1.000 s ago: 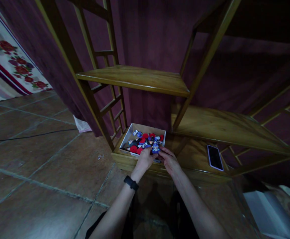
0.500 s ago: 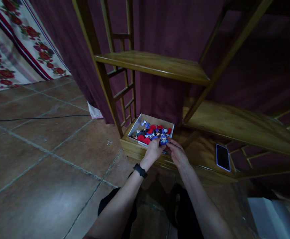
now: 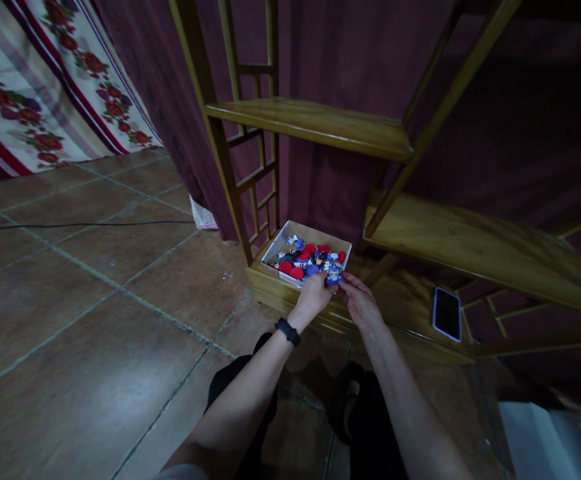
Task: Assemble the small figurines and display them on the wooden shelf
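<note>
A small blue figurine (image 3: 334, 274) is held between my two hands at the front right corner of an open cardboard box (image 3: 281, 241). My left hand (image 3: 315, 297) grips it from the left with thumb and fingers closed, a black band on that wrist. From the right, the fingertips of my right hand (image 3: 359, 301) press against the figurine's side. Inside the box lie several more small figures and round red pieces (image 3: 297, 273), jumbled together. The lower part of the held figurine is partly covered by my fingers.
The box stands on the low base (image 3: 265, 283) of a wooden shelf unit, below a shelf board (image 3: 310, 123). A phone (image 3: 447, 314) lies on the base at the right. A dark curtain (image 3: 320, 60) hangs behind, and a black cable (image 3: 80, 225) crosses the tiled floor.
The view has shifted slightly, so the shelf's left side and the floor appear further right. Both hands still hold the blue figurine by the box's front corner.
</note>
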A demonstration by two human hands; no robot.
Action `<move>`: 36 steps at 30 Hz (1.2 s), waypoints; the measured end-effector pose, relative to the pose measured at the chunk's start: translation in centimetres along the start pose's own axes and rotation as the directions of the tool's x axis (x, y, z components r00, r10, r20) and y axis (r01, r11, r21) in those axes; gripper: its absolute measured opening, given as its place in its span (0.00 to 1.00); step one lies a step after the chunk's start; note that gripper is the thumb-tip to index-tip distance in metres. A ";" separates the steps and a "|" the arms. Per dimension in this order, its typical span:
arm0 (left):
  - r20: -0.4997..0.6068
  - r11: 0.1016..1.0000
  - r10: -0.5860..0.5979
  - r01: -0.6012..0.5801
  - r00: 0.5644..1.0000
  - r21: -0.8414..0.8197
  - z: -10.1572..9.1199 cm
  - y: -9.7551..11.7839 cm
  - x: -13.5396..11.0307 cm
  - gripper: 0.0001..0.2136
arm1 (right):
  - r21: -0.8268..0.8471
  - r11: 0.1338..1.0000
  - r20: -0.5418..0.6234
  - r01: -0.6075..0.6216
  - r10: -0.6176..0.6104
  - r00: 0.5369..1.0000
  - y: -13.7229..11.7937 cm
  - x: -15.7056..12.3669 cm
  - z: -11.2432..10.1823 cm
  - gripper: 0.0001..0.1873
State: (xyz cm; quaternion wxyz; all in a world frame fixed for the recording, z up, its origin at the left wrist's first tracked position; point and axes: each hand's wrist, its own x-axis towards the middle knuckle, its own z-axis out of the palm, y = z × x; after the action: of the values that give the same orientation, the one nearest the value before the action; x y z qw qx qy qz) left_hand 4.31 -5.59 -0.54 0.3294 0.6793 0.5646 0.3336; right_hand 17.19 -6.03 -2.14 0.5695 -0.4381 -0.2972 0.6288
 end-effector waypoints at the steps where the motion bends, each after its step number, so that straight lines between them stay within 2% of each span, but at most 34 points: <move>1: -0.009 1.000 -0.008 0.008 1.000 -0.002 0.1 0.1 0.0 0.08 | 0.003 1.000 0.001 0.002 -0.002 1.000 -0.1 -0.1 0.0 0.15; 9: -0.078 0.997 0.005 -0.011 0.997 -0.078 1.0 0.2 -0.8 0.06 | 0.069 0.997 -0.030 -0.020 0.022 0.999 -0.7 -1.1 0.0 0.14; 17: -0.176 0.998 0.022 -0.032 0.984 -0.054 0.5 1.2 -2.6 0.06 | 0.046 0.999 0.050 -0.028 0.026 0.998 -1.1 -1.7 0.9 0.16; 22: -0.209 0.999 -0.005 -0.005 0.978 -0.045 0.3 1.8 -3.2 0.07 | 0.037 0.999 0.073 -0.030 0.027 0.997 -1.3 -1.8 1.1 0.17; 28: -0.202 0.998 -0.053 0.056 0.978 0.009 -0.2 2.1 -3.5 0.07 | 0.011 0.999 0.084 -0.044 0.043 0.996 -1.0 -1.9 1.0 0.18; 33: -0.189 0.999 -0.030 0.034 0.982 0.016 -0.1 1.1 -3.7 0.06 | -0.044 0.998 0.102 -0.037 0.041 0.994 -0.3 -2.1 0.6 0.19; 36: -0.163 0.999 -0.015 0.007 0.987 -0.050 0.1 0.6 -3.8 0.06 | -0.088 0.996 0.089 -0.013 0.021 0.996 -0.3 -2.3 0.6 0.20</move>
State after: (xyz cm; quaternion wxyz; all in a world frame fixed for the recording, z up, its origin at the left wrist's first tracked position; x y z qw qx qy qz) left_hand 4.17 -9.43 -0.40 0.3005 0.6384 0.5849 0.4001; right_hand 16.69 -8.18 -1.06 0.5304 -0.4364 -0.3459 0.6392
